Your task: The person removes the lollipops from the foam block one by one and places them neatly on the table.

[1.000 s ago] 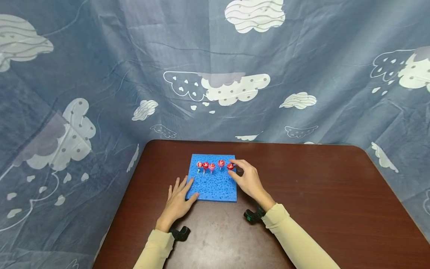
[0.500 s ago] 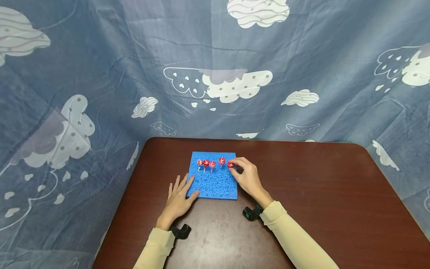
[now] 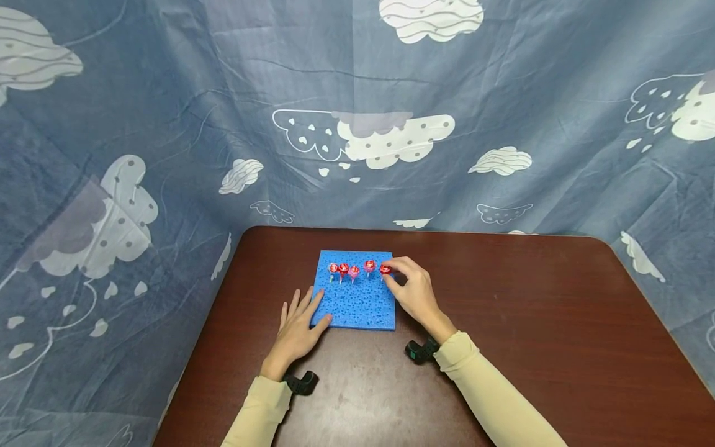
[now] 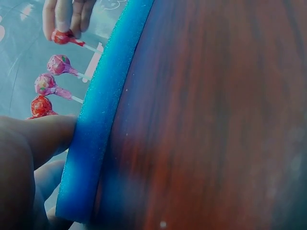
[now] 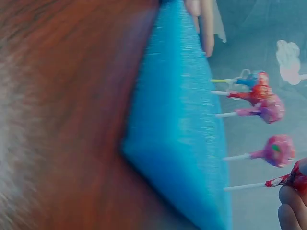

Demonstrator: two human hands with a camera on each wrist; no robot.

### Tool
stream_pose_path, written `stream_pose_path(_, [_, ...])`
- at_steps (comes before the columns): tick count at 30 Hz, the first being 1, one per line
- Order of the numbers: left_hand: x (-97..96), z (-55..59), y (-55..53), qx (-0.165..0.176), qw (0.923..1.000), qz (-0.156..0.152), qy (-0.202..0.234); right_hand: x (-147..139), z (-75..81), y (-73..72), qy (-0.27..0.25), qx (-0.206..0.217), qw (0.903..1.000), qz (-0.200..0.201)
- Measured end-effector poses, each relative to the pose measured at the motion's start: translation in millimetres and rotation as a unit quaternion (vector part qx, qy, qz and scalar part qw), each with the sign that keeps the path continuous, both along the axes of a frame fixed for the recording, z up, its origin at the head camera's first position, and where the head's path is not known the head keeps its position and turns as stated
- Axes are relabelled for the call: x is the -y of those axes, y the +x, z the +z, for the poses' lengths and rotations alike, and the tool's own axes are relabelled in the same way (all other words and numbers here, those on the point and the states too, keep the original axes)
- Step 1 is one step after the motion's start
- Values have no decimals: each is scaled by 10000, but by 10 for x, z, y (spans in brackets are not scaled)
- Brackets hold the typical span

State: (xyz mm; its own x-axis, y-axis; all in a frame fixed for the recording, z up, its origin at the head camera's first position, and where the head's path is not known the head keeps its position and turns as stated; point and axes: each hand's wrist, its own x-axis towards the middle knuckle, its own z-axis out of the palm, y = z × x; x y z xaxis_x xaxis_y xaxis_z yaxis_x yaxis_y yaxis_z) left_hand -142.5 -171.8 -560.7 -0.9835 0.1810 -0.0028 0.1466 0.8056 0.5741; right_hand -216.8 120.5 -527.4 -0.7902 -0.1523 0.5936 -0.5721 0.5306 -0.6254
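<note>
A blue foam board (image 3: 360, 310) lies on the table with several wrapped lollipops standing in a row on sticks. My right hand (image 3: 418, 295) pinches the head of the rightmost red lollipop (image 3: 385, 270) between thumb and fingertips. In the right wrist view its white stick (image 5: 244, 187) runs down to the board's surface. To its left stand a pink lollipop (image 5: 279, 150), another pink one (image 3: 354, 272), a red one (image 3: 343, 269) and one with a yellow stick (image 5: 220, 81). My left hand (image 3: 295, 335) rests spread at the board's front left corner, fingers on its edge.
The brown table (image 3: 503, 323) extends far to the right of the board. A blue cloth with white clouds (image 3: 313, 205) hangs behind and along the left side. Each wrist wears a black camera mount (image 3: 421, 351).
My right thumb and fingers, apart around the rightmost red lollipop before, have come together on its head. The lollipop sits slightly further right. My left hand stays in place on the board.
</note>
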Motion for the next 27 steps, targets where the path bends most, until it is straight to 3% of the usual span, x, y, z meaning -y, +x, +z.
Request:
stream_pose_path(7, [-1,-2,-2,11,10000,4,8,-160,222,-17,-26,-265,9994,-226])
stream_pose_path(12, [1,-5,0,22,10000,-2,15,-322,297,-70,182,-171,9990,-377])
stream_pose_path(20, [0,10,6,17,10000,5,41,-475,156,-167,760,235,9955,-509])
stream_pose_path(27, [-4,9,10,48,10000,14,55,-477,-35,-192,1116,701,9906,-366])
